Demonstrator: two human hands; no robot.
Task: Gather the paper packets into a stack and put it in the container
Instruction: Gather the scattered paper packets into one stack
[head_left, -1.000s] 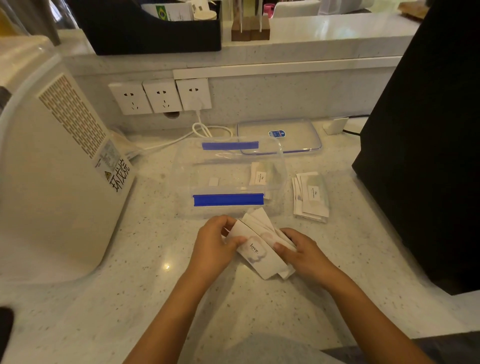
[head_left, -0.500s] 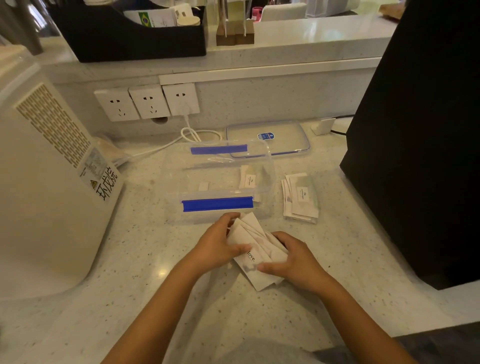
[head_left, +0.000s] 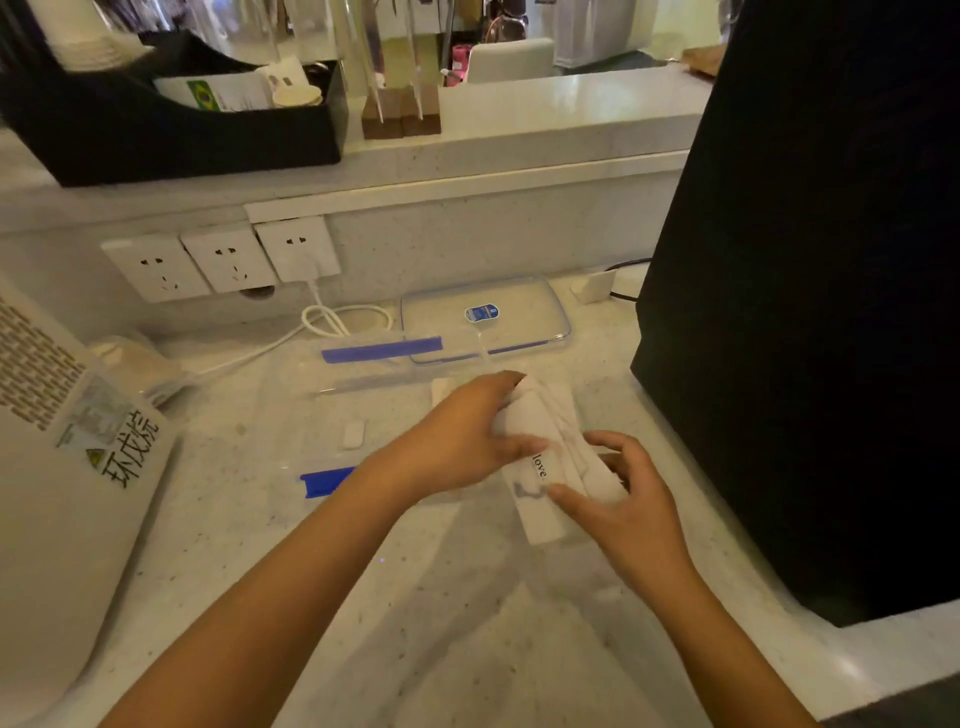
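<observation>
1. Both of our hands were on the paper packets (head_left: 543, 447), a loose white bundle held above the desk (head_left: 441, 623) at the right end of the clear container (head_left: 311, 415).
2. Our left hand (head_left: 462, 441) was closed around the far end of the bundle, fingers wrapped over the top and thumb pressed on the front packet beside the printed word "love".
3. Our right hand (head_left: 631, 512) cupped the near end, its fingers spread and curled, with the thumb touching the lower edge of the front packet.
4. The packets were fanned and uneven, not squared into a neat stack; one stuck out lower than the rest.
5. The container lay on the desk with blue strips (head_left: 382, 349) along its far and near rims; a small white piece (head_left: 354, 434) sat inside it.
6. The bundle seemed to be over the container's right edge, though motion blur and the clear walls left us unsure whether it was inside or just beside it.
7. The clear lid (head_left: 485, 317) lay flat behind the container, near the wall sockets (head_left: 223, 262).
8. A white appliance (head_left: 57, 467) stood at the left, and a black box (head_left: 810, 312) at the right.
</observation>
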